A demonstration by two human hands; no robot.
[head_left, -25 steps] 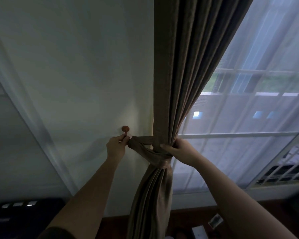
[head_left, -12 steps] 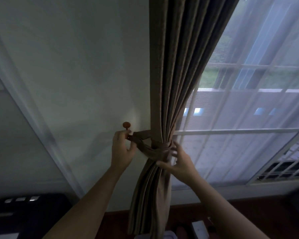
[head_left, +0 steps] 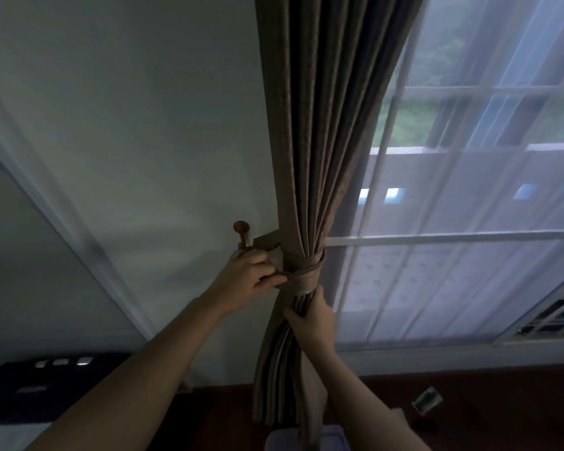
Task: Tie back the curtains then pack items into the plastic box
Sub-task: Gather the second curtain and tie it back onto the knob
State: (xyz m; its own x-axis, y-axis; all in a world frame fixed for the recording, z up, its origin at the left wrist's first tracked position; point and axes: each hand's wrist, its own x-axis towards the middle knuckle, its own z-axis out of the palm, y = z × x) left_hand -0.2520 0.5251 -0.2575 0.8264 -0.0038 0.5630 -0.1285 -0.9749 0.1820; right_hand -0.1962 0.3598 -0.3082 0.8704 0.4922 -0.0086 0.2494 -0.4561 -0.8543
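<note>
hook point(head_left: 241, 230) left of curtain point(head_left: 319, 141) | tieback point(head_left: 305, 271) around curtain | window point(head_left: 469, 222) right

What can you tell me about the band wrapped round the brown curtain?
The tieback is a flat strip of brown cloth that matches the curtain. It wraps round the gathered folds with its layers overlapping and squeezes them into a narrow waist. One end runs left toward the wooden knob on the wall. The left hand pinches it there, and the right hand grips the curtain just beneath it.
</note>
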